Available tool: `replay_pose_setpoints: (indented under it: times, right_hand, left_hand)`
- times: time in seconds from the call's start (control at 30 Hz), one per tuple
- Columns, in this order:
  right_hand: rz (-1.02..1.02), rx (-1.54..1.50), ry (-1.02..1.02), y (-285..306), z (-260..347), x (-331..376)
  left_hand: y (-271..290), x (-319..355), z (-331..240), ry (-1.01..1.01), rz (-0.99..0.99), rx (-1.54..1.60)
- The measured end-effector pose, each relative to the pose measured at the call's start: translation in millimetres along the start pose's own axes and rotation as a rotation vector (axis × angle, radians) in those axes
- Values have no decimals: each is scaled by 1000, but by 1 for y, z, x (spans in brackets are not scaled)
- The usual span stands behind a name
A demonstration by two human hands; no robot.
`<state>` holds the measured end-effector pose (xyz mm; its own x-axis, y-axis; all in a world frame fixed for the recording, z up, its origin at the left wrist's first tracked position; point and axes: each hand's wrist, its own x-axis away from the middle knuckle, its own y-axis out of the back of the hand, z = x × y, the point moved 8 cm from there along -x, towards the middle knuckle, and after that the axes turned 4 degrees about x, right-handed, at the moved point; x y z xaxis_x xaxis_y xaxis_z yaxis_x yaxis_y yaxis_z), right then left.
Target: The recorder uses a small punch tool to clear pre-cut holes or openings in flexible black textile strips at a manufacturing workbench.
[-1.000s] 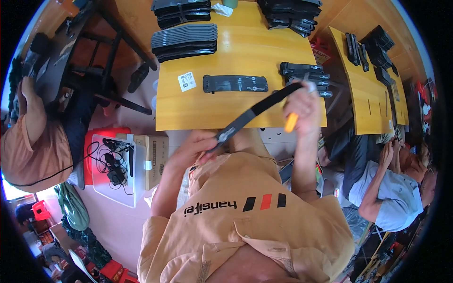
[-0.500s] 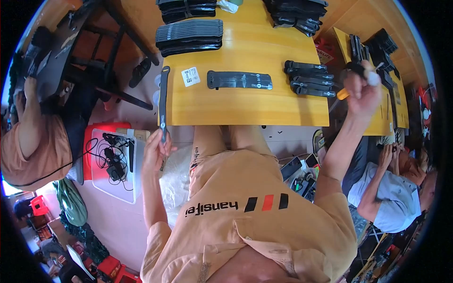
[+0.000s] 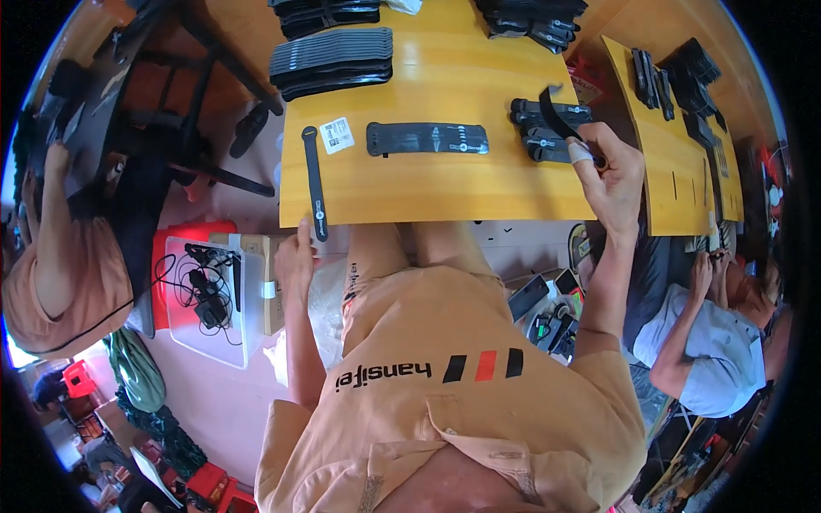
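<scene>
My right hand [image 3: 611, 171] is closed on a black strap [image 3: 558, 111] that curves up from the fingers above the table's right side. Something white covers one fingertip. A small orange bit shows in the same hand, mostly hidden. Just beyond lies a pile of black straps [image 3: 552, 154] with round pale marks. At the table's left edge a single black strap [image 3: 315, 175] lies lengthwise, its near end over the front edge. My left hand [image 3: 295, 256] is just beside that end, a finger raised, holding nothing I can see. A wide black strip [image 3: 428, 138] lies mid-table.
A white label [image 3: 337, 135] sits beside the single strap. Stacks of black straps [image 3: 332, 61] stand at the far left, and more [image 3: 530, 21] at the far right. A clear bin of cables [image 3: 214, 299] is on the floor at left. People sit on both sides.
My left hand has let go of the single strap, which now lies on the table. My right hand has come left from beyond the table's edge to the strap pile, a black strap in it.
</scene>
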<state>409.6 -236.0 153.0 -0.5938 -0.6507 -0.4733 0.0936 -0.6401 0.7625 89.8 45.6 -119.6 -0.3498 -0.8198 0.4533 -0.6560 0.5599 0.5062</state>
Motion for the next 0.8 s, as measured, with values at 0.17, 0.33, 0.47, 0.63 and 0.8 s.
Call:
replay_pose_setpoints:
  times: [0.17, 0.33, 0.47, 0.63, 0.8]
  right_hand:
    - [-41, -50, 263, -12, 38, 11]
    - [157, 19, 636, -69, 88, 49]
    - [295, 71, 651, -94, 78, 67]
    - [229, -664, -240, -118, 1, 67]
    - [369, -956, -687, -164, -15, 93]
  left_hand:
    - [10, 57, -71, -210, -3, 284]
    - [-93, 114, -154, -65, 940, 897]
    - [-123, 100, -162, -30, 978, 1114]
    - [-130, 77, -150, -98, 607, 1027]
    - [-144, 79, -150, -85, 536, 1073]
